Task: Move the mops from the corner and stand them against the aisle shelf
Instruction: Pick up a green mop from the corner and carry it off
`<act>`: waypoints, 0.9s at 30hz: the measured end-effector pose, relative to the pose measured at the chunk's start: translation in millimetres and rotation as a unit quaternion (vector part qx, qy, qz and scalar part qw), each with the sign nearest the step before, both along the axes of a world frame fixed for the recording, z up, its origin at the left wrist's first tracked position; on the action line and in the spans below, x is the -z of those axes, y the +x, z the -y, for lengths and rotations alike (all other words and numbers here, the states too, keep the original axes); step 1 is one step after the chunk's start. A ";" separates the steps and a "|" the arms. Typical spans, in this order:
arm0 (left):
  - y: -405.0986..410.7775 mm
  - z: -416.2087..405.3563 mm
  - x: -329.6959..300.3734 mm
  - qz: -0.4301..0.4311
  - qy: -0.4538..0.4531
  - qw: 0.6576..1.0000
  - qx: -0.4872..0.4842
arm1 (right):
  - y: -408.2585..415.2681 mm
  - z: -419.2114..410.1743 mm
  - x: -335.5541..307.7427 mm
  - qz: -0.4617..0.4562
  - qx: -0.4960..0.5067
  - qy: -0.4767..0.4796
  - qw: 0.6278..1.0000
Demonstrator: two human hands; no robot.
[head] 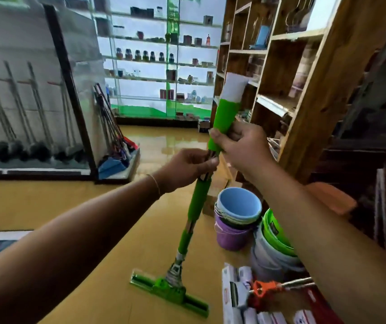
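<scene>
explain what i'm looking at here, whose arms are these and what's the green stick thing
This is one picture from a camera worn on a person's head, looking forward and down, so the two arms are the wearer's own. There is no machine. The left hand and the right hand both grip a green mop by its handle, the right hand higher up. The mop head rests on the yellow floor. To the right stand stacked buckets and a wooden shelf. More mops lean against a display on the left.
</scene>
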State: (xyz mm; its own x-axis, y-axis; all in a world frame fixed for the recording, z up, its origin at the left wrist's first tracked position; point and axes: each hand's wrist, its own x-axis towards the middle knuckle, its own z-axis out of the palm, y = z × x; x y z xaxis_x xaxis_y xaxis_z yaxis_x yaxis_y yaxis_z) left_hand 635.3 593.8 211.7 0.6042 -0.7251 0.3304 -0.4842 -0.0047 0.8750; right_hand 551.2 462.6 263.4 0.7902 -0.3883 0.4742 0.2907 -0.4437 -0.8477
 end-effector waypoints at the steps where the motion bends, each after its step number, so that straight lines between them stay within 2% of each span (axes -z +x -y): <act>1: 8.3 -2.7 -1.2 -0.007 -0.007 1.000 -0.017 | 14.4 -0.4 -1.5 0.001 -0.011 -0.001 1.000; 9: 88.0 0.0 8.6 -0.079 -0.012 0.991 -0.109 | 122.9 15.4 4.2 -0.008 -0.118 0.005 0.993; 15: 147.0 21.1 7.0 -0.149 -0.027 0.979 -0.135 | 194.6 41.5 0.6 -0.019 -0.184 -0.005 0.983; 27: 238.1 46.3 4.7 -0.163 -0.025 0.971 -0.173 | 301.3 70.0 -10.1 -0.023 -0.245 -0.015 0.969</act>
State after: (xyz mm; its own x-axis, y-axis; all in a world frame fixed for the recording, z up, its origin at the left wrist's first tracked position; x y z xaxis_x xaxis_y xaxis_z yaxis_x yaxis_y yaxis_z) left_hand 873.4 547.5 207.1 0.8869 -0.4487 0.1094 -0.1577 -0.0714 0.9849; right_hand 852.6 392.6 273.5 0.8967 0.0516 0.4396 0.4349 -0.2871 -0.8535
